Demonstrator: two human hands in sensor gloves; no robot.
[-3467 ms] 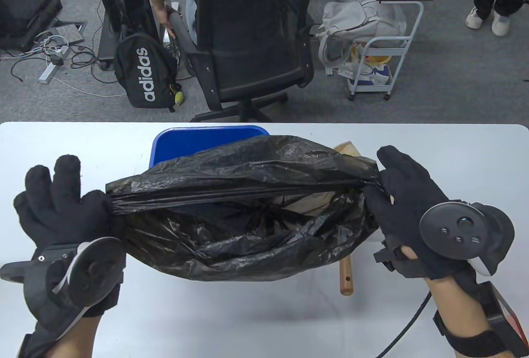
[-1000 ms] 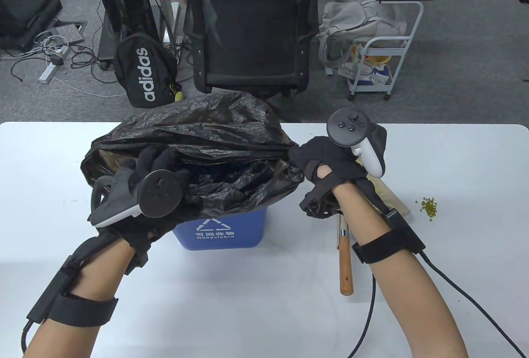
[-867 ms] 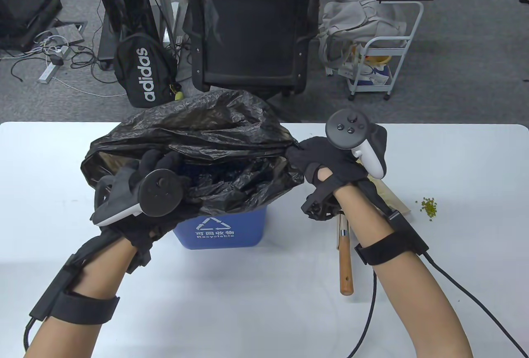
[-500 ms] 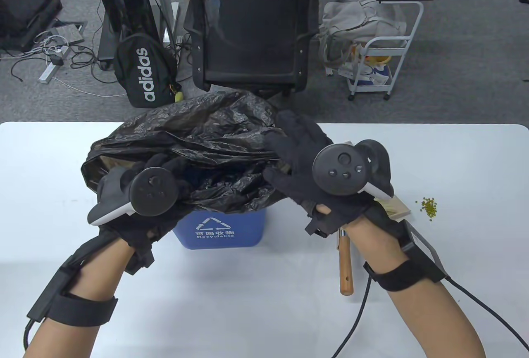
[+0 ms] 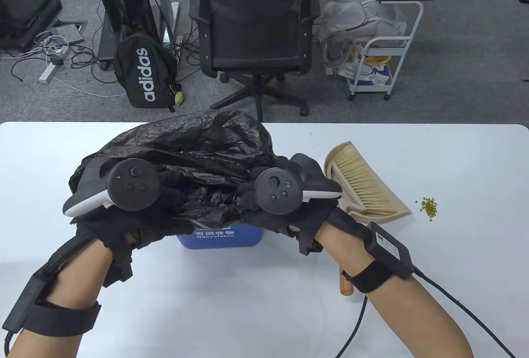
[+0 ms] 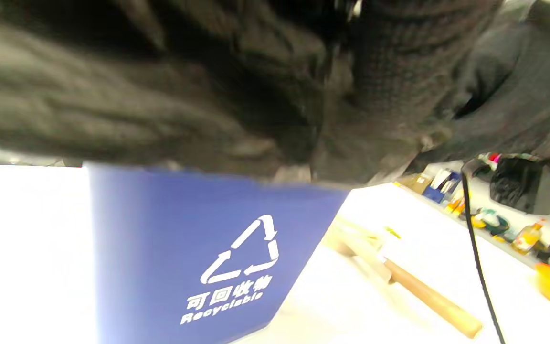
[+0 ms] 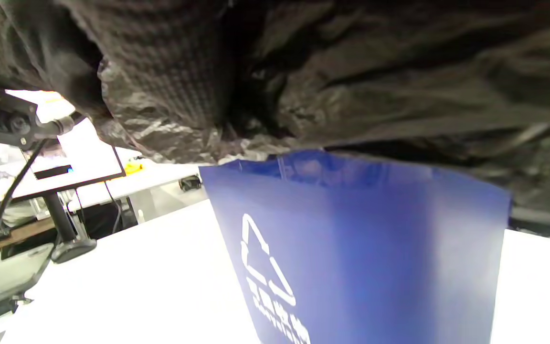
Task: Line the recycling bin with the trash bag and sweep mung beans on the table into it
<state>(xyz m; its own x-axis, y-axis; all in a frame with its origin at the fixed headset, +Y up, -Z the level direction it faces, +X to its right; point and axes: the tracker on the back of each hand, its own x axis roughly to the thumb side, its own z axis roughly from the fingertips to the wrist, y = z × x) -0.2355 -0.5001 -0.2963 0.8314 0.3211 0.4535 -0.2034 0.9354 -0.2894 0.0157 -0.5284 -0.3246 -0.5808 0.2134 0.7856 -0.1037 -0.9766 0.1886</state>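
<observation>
While both hands bear down on the black trash bag [image 5: 194, 147], the left hand [image 5: 136, 217] has its fingers sunk into the crumpled plastic, and the right hand [image 5: 285, 213] curls its fingers into the bag's right side; both appear to clutch the film. Directly beneath the hands, the blue recycling bin [image 5: 223, 238] stands upright on the tabletop [image 5: 454, 160], its top covered by the bag. Just right of the right hand lies a beige dustpan [image 5: 396, 209] with a brush [image 5: 363, 184] in it. Farther right sits a small heap of mung beans [image 5: 429, 206].
</observation>
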